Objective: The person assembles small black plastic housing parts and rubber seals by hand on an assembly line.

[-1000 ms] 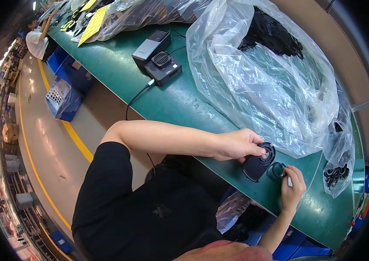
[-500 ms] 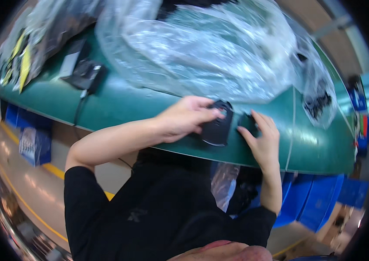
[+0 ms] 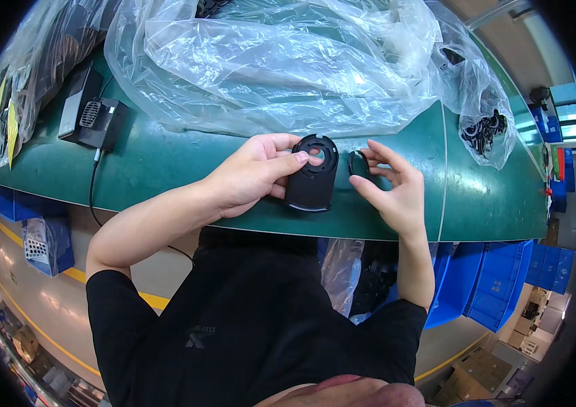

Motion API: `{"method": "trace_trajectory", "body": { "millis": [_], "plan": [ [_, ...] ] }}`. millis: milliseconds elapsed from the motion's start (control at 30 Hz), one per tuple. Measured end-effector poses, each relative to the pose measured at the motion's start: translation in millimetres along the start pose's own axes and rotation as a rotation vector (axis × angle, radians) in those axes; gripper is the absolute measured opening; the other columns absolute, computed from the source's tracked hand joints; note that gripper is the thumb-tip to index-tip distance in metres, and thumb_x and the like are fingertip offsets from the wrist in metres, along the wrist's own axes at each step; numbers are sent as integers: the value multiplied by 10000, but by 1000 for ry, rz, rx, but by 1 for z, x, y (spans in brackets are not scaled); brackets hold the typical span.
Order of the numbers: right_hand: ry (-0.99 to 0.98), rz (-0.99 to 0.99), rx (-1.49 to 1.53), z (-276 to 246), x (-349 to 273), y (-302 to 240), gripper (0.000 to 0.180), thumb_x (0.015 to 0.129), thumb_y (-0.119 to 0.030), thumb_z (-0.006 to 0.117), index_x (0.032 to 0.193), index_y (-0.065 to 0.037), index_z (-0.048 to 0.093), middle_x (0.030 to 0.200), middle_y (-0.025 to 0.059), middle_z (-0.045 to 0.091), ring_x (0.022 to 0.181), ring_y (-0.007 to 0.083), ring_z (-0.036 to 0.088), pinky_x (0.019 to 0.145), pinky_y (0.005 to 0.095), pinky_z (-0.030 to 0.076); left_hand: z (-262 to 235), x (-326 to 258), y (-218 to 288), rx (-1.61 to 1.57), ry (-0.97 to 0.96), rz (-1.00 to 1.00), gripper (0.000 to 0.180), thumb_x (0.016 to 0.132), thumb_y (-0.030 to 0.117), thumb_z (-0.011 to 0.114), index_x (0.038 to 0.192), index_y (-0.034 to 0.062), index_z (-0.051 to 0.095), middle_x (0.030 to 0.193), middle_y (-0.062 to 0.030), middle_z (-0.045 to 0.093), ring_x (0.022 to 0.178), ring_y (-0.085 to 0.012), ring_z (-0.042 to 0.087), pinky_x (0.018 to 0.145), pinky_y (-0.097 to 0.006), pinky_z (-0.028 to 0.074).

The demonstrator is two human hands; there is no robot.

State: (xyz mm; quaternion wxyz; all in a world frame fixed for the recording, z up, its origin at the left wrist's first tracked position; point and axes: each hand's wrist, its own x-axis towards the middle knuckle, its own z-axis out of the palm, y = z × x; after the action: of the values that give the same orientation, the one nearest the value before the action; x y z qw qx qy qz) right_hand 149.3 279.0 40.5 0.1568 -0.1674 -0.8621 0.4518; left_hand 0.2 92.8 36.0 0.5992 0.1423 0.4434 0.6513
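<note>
My left hand grips a flat black plastic housing by its left side, the thumb lying near its round opening. The housing has a straight lower end and a rounded, notched upper end, and a finger shows through the hole. Just to its right, my right hand holds a thin black ring between thumb and fingers. The ring stands nearly edge-on, apart from the housing. Both parts are above the near part of the green table.
A large clear plastic bag spreads across the far side. At left sits a black box-shaped device with a cable. A smaller bag of black parts lies at right. Blue bins stand below the table edge.
The whole view has shifted and sharpened. The ring in my right hand now shows its opening more clearly. My left hand keeps its hold on the housing.
</note>
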Motion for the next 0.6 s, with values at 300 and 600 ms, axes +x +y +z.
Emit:
{"method": "trace_trajectory", "body": {
  "millis": [300, 600],
  "plan": [
    [124, -17, 300, 22, -2, -21, 476, 654, -50, 761, 1076, 64, 572, 985, 122, 627, 904, 166, 596, 804, 295, 494, -2, 3, -6, -34, -90, 29, 338, 931, 134, 449, 1229, -26, 441, 1126, -101, 569, 995, -176, 591, 868, -344, 496],
    [217, -395, -255, 44, 0, -44, 503, 620, -63, 770, 1059, 79, 570, 917, 169, 631, 825, 295, 609, 723, 348, 490, -6, 3, -9, -60, -134, 20, 364, 939, 133, 437, 1278, 0, 414, 1178, -60, 532, 1027, -132, 547, 871, -301, 470]
  ]
}}
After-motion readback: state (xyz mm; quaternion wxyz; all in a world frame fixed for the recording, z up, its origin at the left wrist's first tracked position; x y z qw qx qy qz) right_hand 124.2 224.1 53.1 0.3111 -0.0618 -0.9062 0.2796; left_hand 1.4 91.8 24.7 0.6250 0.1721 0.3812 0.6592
